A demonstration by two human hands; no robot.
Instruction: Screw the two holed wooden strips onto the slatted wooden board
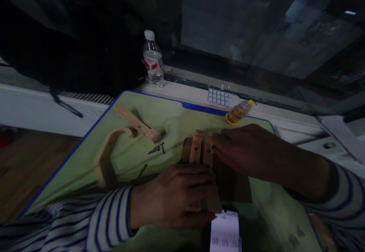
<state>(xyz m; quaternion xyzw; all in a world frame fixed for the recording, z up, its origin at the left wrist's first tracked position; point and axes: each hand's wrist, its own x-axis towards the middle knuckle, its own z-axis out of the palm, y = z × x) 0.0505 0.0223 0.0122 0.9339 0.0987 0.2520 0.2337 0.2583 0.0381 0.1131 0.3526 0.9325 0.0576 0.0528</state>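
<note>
Two pale wooden slats [195, 148] lie side by side on a darker wooden block [186, 149], each with a small dark hole near its far end. My left hand [182, 195] spans both slats, fingers across their tops and thumb by their near ends, holding them down. At the far end of the right slat, my right hand [232, 147] is closed in a pinch. A small yellow bit shows by its fingertips; what they hold is too dark to make out. Several screws [156, 149] lie left of the block.
A curved wooden piece [104, 157] and a straight wooden bar [134, 122] occupy the board's left side. A yellow-capped small bottle [238, 113] stands tilted at the back edge. Behind is a water bottle [154, 63] on the sill. A lit phone [224, 229] lies in front.
</note>
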